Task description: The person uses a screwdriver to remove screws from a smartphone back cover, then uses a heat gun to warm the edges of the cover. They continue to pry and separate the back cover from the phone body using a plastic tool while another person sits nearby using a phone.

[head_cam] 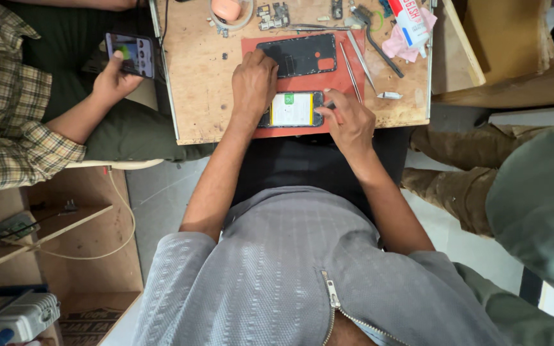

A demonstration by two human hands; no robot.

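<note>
On the red mat (302, 82) of the wooden desk (200, 83) lies an opened phone (292, 109) with its battery showing, at the mat's near edge. The left hand (253, 83) rests on the phone's left end, fingers bent, pressing it down. The right hand (349, 122) pinches the phone's right end with its fingertips. Beyond the phone, also on the mat, lies the black back cover (299, 55). Right of the mat lie metal tweezers (360, 61). Left of the mat, beside the desk, another person's hand (115, 80) holds a phone (131, 54).
</note>
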